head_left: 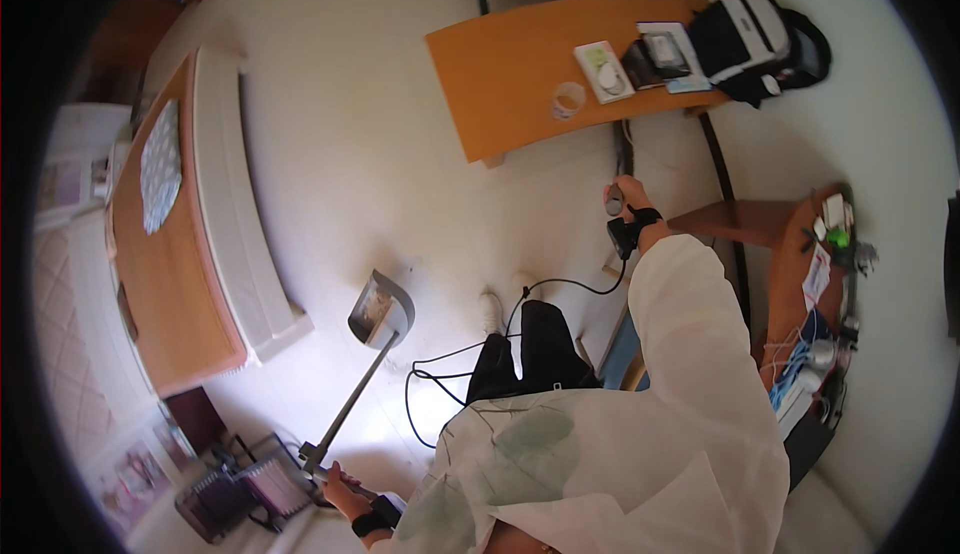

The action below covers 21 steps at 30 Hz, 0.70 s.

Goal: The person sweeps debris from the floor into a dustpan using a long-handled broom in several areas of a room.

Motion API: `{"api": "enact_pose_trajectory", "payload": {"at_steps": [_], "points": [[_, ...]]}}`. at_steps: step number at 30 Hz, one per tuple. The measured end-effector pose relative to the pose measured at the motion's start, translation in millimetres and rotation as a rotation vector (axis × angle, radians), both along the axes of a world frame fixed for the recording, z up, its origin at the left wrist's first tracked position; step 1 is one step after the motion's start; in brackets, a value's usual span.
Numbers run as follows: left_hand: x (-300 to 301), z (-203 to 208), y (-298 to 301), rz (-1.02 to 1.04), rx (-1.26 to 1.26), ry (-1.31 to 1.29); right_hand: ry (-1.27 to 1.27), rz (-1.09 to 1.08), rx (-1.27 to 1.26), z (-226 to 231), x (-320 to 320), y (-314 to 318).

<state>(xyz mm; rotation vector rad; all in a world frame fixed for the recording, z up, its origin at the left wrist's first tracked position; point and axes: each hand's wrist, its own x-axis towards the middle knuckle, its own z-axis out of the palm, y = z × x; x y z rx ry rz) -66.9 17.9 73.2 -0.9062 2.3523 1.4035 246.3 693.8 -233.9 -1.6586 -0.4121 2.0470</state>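
My left hand (345,494), at the lower left, is closed around the upper handle of a long-handled grey dustpan (403,304). The pan rests on the floor ahead of that hand, and some light brown debris (374,312) lies in it. Out to the right, my right hand (628,196) grips a broom-like pole (625,151) near its rounded grey end. The dark shaft runs away from me beneath the wooden table, which hides its far end. A black device on a strap sits at my right wrist, with a black cable (570,284) hanging from it.
On the wooden table (500,64) are a clear cup (568,101), a white box (604,72) and a backpack (745,39). A cluttered side desk (790,284) stands at right, a low wooden bed-like piece (185,284) at left. Cable loops (410,394) cross the floor beside my legs.
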Motion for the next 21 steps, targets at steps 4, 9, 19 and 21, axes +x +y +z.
{"api": "enact_pose_trajectory", "payload": {"at_steps": [4, 9, 19, 21], "points": [[29, 3, -21, 0.133, 0.052, -0.024, 0.005, 0.191, 0.110, -47, -34, -23], [52, 5, -44, 0.177, 0.024, 0.006, -0.195, 0.739, 0.389, -57, -57, -88], [58, -27, -146, 0.030, -0.060, 0.024, -0.351, 0.922, 0.233, 48, -41, -249], [60, -35, -175, 0.022, -0.042, 0.018, -0.367, 0.895, 0.194, 44, -39, -287]]}}
